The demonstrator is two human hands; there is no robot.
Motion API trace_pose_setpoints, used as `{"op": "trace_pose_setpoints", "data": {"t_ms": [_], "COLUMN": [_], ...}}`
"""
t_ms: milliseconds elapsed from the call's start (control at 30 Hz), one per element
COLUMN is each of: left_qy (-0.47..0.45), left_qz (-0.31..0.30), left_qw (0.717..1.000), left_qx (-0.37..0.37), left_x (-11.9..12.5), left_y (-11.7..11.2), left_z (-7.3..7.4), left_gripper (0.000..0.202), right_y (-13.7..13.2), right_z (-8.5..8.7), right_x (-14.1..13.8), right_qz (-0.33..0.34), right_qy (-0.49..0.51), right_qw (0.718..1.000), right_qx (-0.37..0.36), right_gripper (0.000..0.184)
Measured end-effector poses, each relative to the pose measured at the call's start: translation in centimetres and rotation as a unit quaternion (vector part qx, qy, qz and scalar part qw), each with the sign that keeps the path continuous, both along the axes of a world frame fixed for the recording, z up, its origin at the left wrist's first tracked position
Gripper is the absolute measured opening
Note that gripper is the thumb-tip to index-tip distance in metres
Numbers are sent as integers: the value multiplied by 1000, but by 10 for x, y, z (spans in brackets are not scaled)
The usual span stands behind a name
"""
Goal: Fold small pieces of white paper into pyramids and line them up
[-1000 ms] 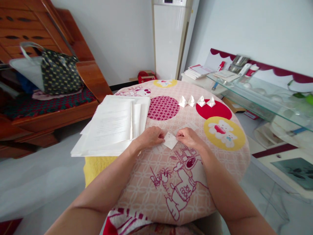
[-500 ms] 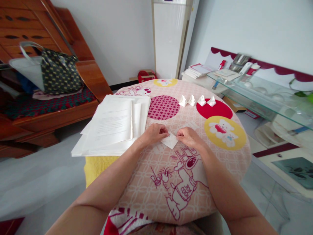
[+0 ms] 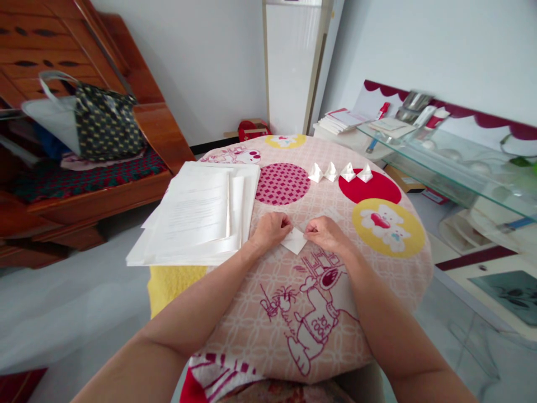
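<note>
A small white piece of paper (image 3: pixel 295 242) lies on the pink patterned cloth of the round table (image 3: pixel 403 280). My left hand (image 3: pixel 272 230) pinches its left side with curled fingers. My right hand (image 3: pixel 326 234) pinches its right side the same way. The two hands sit close together, with only the lower corner of the paper showing between them. Several small folded white paper shapes (image 3: pixel 339 172) stand in a row farther back on the table.
A thick stack of white sheets (image 3: pixel 197 212) lies on the table's left part, overhanging the edge. A wooden bench with a patterned bag (image 3: pixel 107 123) stands at left. A glass shelf (image 3: pixel 453 162) with cups and bottles runs along the right.
My left hand has moved right along the paper toward my right hand, and less of the paper shows now. The view has shifted slightly.
</note>
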State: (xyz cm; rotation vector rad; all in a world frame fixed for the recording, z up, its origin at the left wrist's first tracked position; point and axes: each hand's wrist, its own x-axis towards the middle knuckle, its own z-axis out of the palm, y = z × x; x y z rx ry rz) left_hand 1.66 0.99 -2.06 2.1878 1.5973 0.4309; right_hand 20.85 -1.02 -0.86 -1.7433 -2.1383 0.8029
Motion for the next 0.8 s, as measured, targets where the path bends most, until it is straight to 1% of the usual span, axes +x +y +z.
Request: {"op": "trace_pose_setpoints", "data": {"t_ms": [167,333,567,667,733,800], "left_qy": [46,69,119,136,141,140], "left_qz": [-5,-4,-17,-27,-32,-36], "left_qw": [999,998,992,989,988,988], "left_qx": [12,9,39,52,59,61], "left_x": [3,4,5,5,5,5], "left_y": [-4,-3,-7,-9,-9,-9], "left_z": [1,0,-7,-11,-12,-13], "left_gripper": [19,20,24,26,26,26], "right_y": [0,0,0,0,0,0], "right_z": [-3,-1,2,2,0,-2], "right_x": [-2,-6,-6,-3,1,4], "right_qz": [-6,-19,-46,-75,-103,-124], "right_qy": [-19,-42,-12,46,89,123], "right_qw": [1000,999,999,994,984,974], "right_qx": [16,10,-8,-63,-116,-147], "right_gripper": [13,12,13,17,18,18]}}
